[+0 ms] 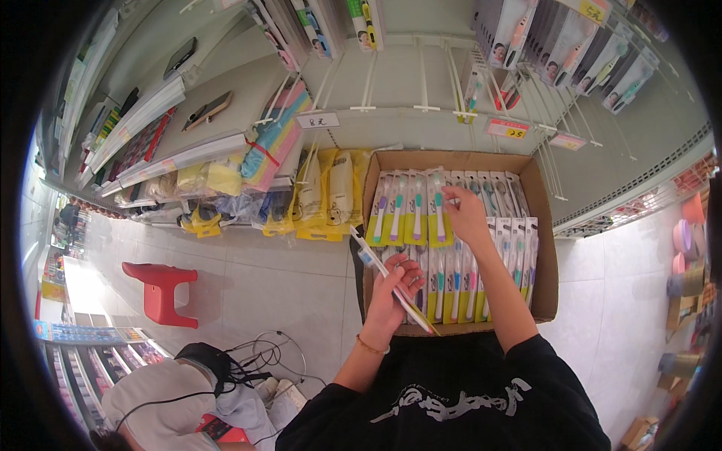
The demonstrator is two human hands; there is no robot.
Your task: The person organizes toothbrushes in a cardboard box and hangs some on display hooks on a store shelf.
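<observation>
A cardboard box (544,242) in front of me holds rows of carded toothbrushes (417,206) in clear packs with yellow-green lower ends. My left hand (392,293), with a beaded bracelet at the wrist, holds a packaged toothbrush (383,270) slantwise over the box's near left edge. Its bristle end points up and left. My right hand (465,211) is over the upper row, its fingertips bent beside a pack with a teal-and-purple handle. Whether those fingertips grip that pack cannot be told.
Wire display hooks (369,84) project from the shelf beyond the box, several with toothbrush packs (510,34). Yellow bags (338,191) and folded cloths (276,141) are at the left. A red stool (163,287) stands on the floor. Another person (163,400) is low at left, near cables (276,355).
</observation>
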